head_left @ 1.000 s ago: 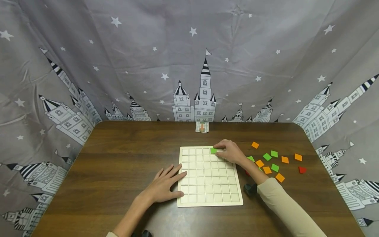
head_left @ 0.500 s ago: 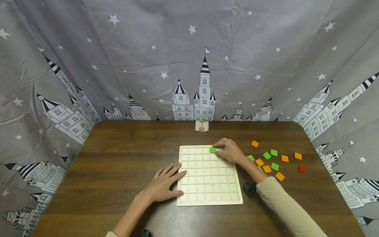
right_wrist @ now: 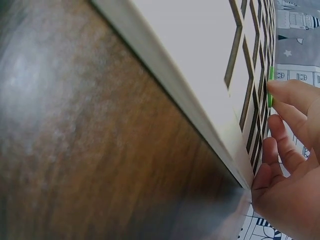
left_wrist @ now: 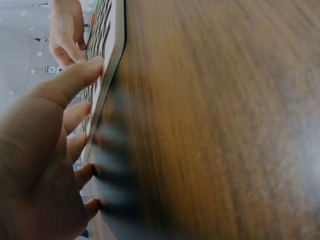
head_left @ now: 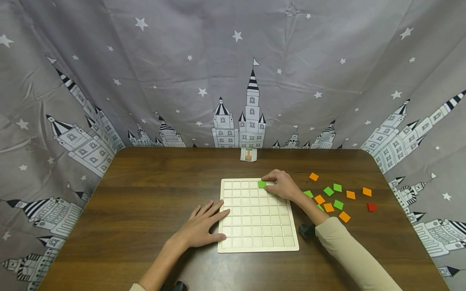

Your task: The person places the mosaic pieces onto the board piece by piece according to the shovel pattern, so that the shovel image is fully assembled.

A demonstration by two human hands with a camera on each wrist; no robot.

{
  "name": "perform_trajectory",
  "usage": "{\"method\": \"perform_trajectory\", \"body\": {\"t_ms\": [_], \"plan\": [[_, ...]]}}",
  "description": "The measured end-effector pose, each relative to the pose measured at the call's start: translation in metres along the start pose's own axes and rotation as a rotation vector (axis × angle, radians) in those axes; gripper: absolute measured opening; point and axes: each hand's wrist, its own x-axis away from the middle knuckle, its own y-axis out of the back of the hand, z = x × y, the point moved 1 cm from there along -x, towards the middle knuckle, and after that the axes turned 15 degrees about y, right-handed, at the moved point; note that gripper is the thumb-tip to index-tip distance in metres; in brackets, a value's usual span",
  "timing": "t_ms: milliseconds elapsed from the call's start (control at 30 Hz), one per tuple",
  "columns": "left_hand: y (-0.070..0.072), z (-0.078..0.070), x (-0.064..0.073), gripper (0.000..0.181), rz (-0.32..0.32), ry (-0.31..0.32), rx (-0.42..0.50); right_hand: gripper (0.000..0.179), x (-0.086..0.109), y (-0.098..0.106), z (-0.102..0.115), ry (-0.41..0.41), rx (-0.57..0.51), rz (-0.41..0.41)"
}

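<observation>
A cream grid board (head_left: 252,221) lies flat on the table, its cells outlined by raised lines. At its top row, my right hand (head_left: 283,185) pinches a small green square tile (head_left: 261,184) between thumb and index finger. The right wrist view shows the thumb against the green tile's edge, with the other fingers loosely bent near the board's surface. My left hand (head_left: 198,228) is spread out, thumb and fingertips resting on the board's left edge. In the left wrist view the thumb (left_wrist: 75,80) touches the board's rim.
Right of the board lie several orange tiles (head_left: 344,217) and green tiles (head_left: 338,205), plus a red piece (head_left: 371,207); my right forearm partly covers some. A small printed card (head_left: 248,154) is at the table's back edge. Behind hangs a grey castle-patterned curtain (head_left: 167,60).
</observation>
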Motion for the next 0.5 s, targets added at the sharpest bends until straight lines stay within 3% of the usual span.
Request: {"method": "perform_trajectory", "body": {"t_ms": [267,500], "plan": [[-0.001,0.000,-0.001,0.071,0.004,-0.004,0.008,0.028,0.005,0.005,0.003,-0.021,-0.001,-0.041],[-0.002,0.000,-0.002,0.071,0.002,-0.002,0.005,0.028,0.020,0.027,-0.001,-0.025,-0.010,-0.125]]}}
